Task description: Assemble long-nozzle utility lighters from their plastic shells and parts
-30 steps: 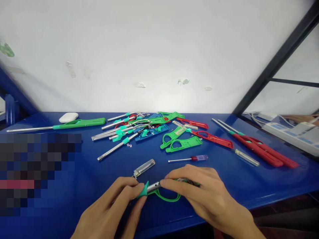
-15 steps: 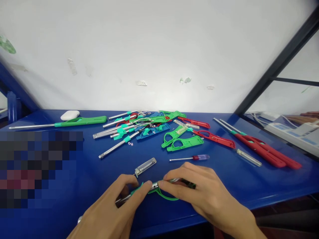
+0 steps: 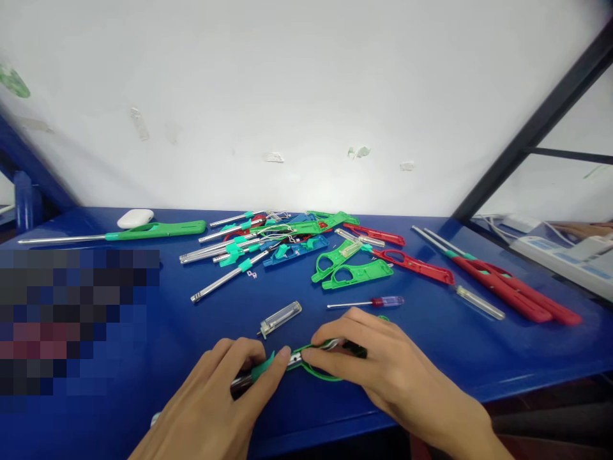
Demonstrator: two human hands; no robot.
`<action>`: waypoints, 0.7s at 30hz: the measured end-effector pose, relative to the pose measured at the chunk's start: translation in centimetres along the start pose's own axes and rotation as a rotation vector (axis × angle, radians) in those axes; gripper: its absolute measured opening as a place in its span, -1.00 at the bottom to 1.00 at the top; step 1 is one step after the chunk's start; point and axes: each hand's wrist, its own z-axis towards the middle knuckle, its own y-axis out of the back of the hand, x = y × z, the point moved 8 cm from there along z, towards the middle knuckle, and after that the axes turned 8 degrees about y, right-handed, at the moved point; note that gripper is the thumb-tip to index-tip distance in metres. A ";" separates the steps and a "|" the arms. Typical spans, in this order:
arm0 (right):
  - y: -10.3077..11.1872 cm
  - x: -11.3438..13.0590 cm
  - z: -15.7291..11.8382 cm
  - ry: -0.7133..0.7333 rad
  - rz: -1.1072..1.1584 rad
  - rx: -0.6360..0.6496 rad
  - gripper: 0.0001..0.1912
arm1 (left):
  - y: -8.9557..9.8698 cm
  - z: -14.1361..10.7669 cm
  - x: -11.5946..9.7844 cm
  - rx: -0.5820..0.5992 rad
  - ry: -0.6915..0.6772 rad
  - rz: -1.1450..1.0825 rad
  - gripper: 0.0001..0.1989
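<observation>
With the hands' work as clock centre, one white wall (image 3: pixel 306 96) spans ten to two o'clock behind one blue table (image 3: pixel 479 358). One dark frame bar (image 3: pixel 536 131) slants between one and two o'clock. A pixelated block (image 3: pixel 62 326) hides the table toward nine.

Two bare hands meet at the centre over one green lighter assembly (image 3: pixel 295 359), a metal tube set along a green shell. The left hand (image 3: pixel 205 396) has its fingers closed round the teal collar and tube; the right hand (image 3: pixel 387 364) pinches the assembly where the tube ends, its thumb and forefinger nearly together, covering much of the handle.

Just past two o'clock sits a white power strip (image 3: pixel 560 255); any print on its blue patches is too small to read. Nearer lie two red lighters (image 3: pixel 507 281), side by side; one whole green lighter (image 3: pixel 163 230) lies at ten.

From eleven to twelve spreads a heap of parts (image 3: pixel 292 249), with at least five metal tubes, overlapping too much to count exactly. Two green shells (image 3: pixel 359 273) overlap at one, with two red shells (image 3: pixel 419 267) beyond them, toward two.

Smaller still: one screwdriver (image 3: pixel 387 302) between one and two, one clear tank (image 3: pixel 281 318) at eleven, one white case (image 3: pixel 135 218) at ten.
</observation>
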 end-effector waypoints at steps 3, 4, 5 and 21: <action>-0.1 0.0 -0.1 0.012 -0.017 0.012 -0.60 | 0.7 0.3 -0.5 -0.091 -0.040 -0.005 -0.35; -0.1 0.1 -0.1 0.023 -0.028 0.010 -0.61 | 1.0 0.5 -0.6 -0.111 -0.031 0.001 -0.44; -0.2 0.1 -0.2 0.034 -0.039 0.010 -0.62 | 1.1 0.7 -1.0 -0.099 -0.069 -0.010 -0.56; 1.2 -2.7 -2.3 -0.172 0.027 -0.117 -0.72 | 2.4 2.6 -0.4 -0.143 -0.013 -0.118 -0.70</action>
